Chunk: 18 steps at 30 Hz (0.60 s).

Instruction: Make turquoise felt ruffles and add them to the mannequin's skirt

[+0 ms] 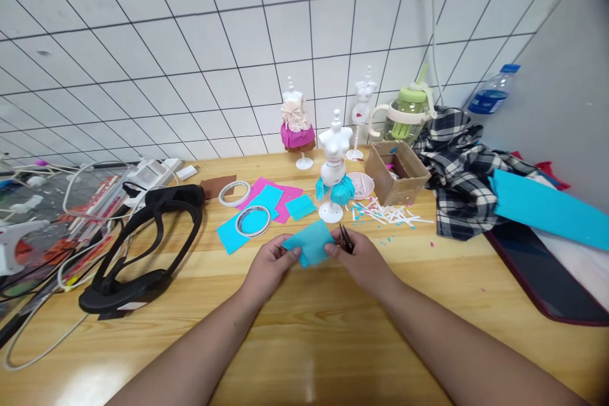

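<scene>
A small rectangular piece of blue crepe paper (310, 243) is held up between both hands above the table. My left hand (271, 264) pinches its left edge, thumb on top. At its right edge my right hand (359, 261) grips the paper, and a dark tool with two pointed prongs (346, 239) is also tucked in that hand; its exact kind is unclear. Just beyond stands a white mini dress form (335, 146) with blue crepe puffs (342, 189) round its lower part. Another folded blue piece (301, 207) lies to the left of its base.
Two tape rolls (253, 221) lie on blue and magenta sheets (290, 203). Further back are a dressed form (297, 124) and a bare one (362, 108). Paper strips (390, 212) lie before a cardboard box (397, 174). A black headset strap (143, 254) is left, a phone (542, 279) right.
</scene>
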Each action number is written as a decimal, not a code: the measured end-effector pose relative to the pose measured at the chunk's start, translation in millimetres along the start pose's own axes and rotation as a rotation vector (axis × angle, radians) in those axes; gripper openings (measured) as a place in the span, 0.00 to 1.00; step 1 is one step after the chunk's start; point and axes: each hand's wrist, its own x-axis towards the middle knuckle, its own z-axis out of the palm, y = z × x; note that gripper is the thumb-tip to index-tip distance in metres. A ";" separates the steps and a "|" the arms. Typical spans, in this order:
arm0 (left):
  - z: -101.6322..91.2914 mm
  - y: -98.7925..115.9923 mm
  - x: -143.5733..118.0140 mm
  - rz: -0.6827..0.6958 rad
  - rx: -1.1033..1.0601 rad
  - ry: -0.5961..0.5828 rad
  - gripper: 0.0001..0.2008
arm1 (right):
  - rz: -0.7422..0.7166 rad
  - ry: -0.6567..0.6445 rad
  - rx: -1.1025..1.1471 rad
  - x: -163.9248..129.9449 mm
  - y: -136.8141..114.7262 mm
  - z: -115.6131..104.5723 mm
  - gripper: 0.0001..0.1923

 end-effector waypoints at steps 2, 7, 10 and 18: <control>-0.5 -1.9 0.2 -0.011 -0.099 -0.012 0.12 | 0.007 -0.011 0.039 0.0 -1.7 -1.9 0.10; -1.7 1.8 -0.3 0.047 -0.262 -0.018 0.10 | 0.034 -0.023 0.074 -0.9 -3.9 -3.0 0.12; -4.3 5.1 -0.7 0.054 -0.354 0.006 0.15 | 0.027 -0.016 0.067 -3.2 -5.3 -1.3 0.12; -7.7 5.5 0.1 -0.044 -0.015 -0.141 0.18 | 0.008 -0.051 -0.012 -3.8 -5.6 -1.4 0.11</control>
